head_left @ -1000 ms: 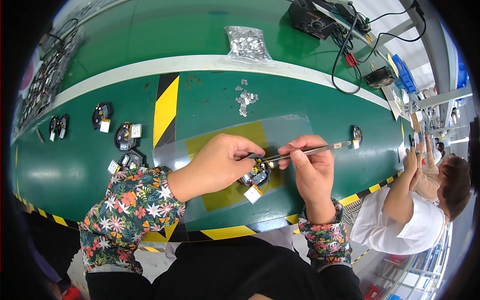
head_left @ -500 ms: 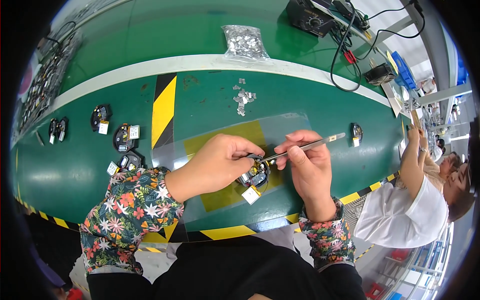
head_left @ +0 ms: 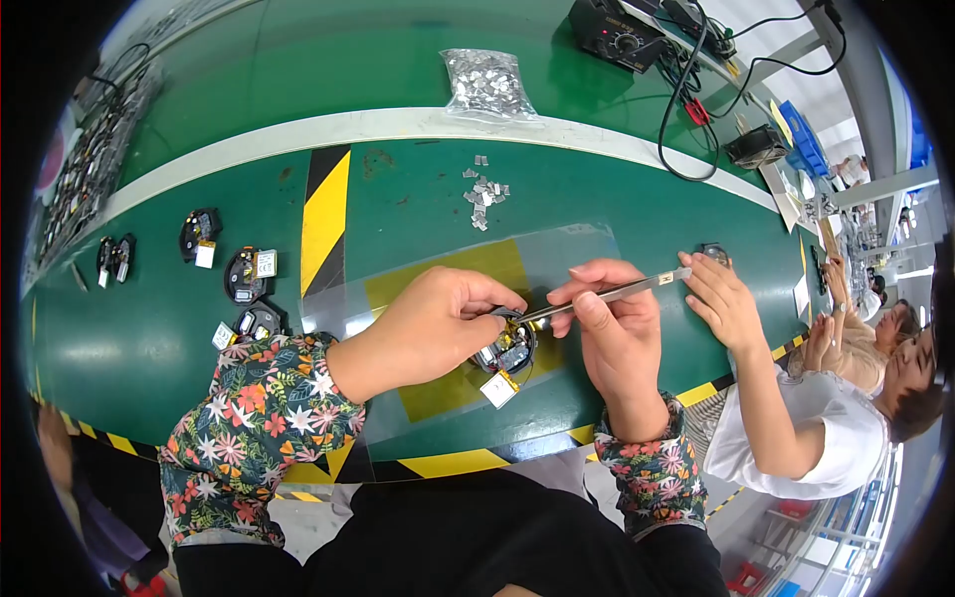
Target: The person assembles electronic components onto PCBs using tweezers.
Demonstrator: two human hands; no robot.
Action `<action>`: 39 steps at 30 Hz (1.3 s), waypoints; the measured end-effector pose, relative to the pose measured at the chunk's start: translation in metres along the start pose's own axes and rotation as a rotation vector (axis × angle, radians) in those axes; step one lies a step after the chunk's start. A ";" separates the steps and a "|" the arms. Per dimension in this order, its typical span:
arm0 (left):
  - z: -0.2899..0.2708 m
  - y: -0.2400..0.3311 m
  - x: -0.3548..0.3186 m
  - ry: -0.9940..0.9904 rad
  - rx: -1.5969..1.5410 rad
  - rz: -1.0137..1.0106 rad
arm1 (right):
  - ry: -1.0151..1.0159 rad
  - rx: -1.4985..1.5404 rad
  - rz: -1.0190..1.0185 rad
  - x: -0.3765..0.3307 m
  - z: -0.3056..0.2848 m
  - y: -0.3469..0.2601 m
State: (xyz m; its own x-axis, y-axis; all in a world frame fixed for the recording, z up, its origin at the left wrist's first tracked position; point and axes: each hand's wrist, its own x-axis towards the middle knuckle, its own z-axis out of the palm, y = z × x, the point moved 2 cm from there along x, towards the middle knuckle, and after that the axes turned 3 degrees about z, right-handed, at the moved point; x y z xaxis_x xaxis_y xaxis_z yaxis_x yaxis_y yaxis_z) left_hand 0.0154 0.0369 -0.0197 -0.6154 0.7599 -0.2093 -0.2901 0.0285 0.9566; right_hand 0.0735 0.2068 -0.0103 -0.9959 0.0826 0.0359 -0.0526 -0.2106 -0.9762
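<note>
A round black device with exposed circuitry [head_left: 515, 350] lies on a yellow-brown translucent sheet [head_left: 433, 396] in front of me. Its rim is pinched by my left hand [head_left: 438, 323], the fingertips partly covering its upper left side. A small white battery pack [head_left: 499, 389] hangs out toward me on short leads. My right hand [head_left: 612, 328] is closed around metal tweezers [head_left: 637, 288], whose tips reach into the top of the device. What the tips touch is too small to make out.
Several similar round devices [head_left: 246, 276] lie at the left. Small grey metal pieces [head_left: 485, 197] are scattered beyond my hands; a clear bag [head_left: 487, 84] of them rests behind a white ledge [head_left: 348, 129]. A co-worker's hand [head_left: 724, 300] reaches in from the right, over another device [head_left: 714, 255].
The co-worker's arm has come across the table, and its hand now covers part of the device at the right. My hands, the tweezers and my device have hardly moved.
</note>
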 end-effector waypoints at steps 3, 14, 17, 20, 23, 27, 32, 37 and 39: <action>0.000 0.000 0.000 -0.022 -0.007 -0.032 | -0.004 0.002 -0.002 0.001 0.001 0.000; -0.003 -0.001 0.001 -0.006 -0.021 -0.037 | -0.021 -0.016 0.024 0.000 0.002 -0.001; 0.000 -0.003 0.002 0.020 -0.027 -0.008 | -0.025 -0.014 0.061 0.001 0.003 -0.001; 0.001 -0.005 0.002 0.044 -0.021 0.039 | -0.004 0.028 0.128 0.003 0.003 0.000; 0.002 -0.005 0.002 0.047 -0.017 0.039 | -0.026 0.098 0.200 0.004 0.003 0.003; 0.001 -0.006 0.001 0.048 -0.018 0.037 | -0.034 0.176 0.288 0.005 0.004 0.005; 0.001 -0.007 0.002 0.049 0.008 0.035 | 0.015 0.218 0.277 0.006 0.001 0.004; 0.000 -0.004 0.000 0.038 0.037 0.034 | 0.003 0.070 0.075 0.004 0.004 -0.001; 0.000 -0.004 0.002 0.025 0.024 0.011 | -0.019 0.019 0.061 0.003 0.002 -0.001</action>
State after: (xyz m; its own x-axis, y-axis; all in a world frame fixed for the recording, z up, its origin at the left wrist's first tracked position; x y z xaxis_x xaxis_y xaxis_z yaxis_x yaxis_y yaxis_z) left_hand 0.0157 0.0383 -0.0236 -0.6370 0.7436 -0.2031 -0.2653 0.0359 0.9635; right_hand 0.0703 0.2053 -0.0084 -0.9985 0.0509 -0.0194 0.0071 -0.2327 -0.9725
